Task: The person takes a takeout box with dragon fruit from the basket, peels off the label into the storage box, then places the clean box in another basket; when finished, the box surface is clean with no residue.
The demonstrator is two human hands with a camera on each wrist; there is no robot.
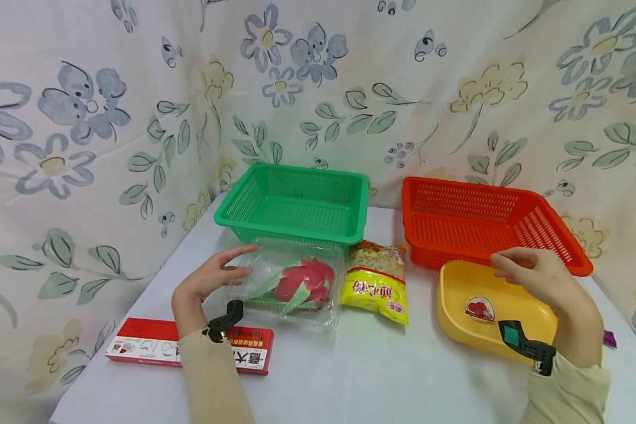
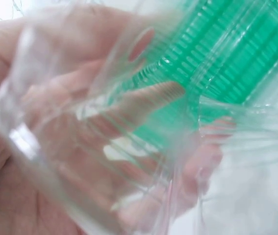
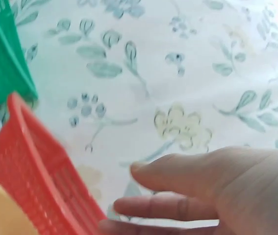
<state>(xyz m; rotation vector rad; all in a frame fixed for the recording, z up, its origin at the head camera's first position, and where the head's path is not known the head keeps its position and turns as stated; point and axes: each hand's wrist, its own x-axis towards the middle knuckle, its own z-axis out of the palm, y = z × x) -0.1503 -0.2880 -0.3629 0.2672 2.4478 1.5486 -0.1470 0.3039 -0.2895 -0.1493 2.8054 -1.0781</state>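
My left hand [image 1: 212, 282] is at the left end of a clear plastic box [image 1: 265, 282], with thumb and fingers around that end. Inside the box lies a pink dragon fruit [image 1: 304, 282] with green leaf tips. The left wrist view shows the fingers through the clear plastic [image 2: 104, 196], its corner close to the palm. Whether the box touches the table is hard to tell. Over the yellow basin [image 1: 456, 318] hangs my right hand [image 1: 546, 282], fingers loosely bent and holding nothing.
A green basket [image 1: 291, 232] and a red basket [image 1: 418, 256] stand at the back before a flowered cloth [image 1: 318, 118]. Between them lies a yellow macaroni bag [image 1: 376, 288]. A red and white carton [image 1: 254, 347] sits left front, partly behind my left forearm; something purple [image 1: 609, 338] shows far right.
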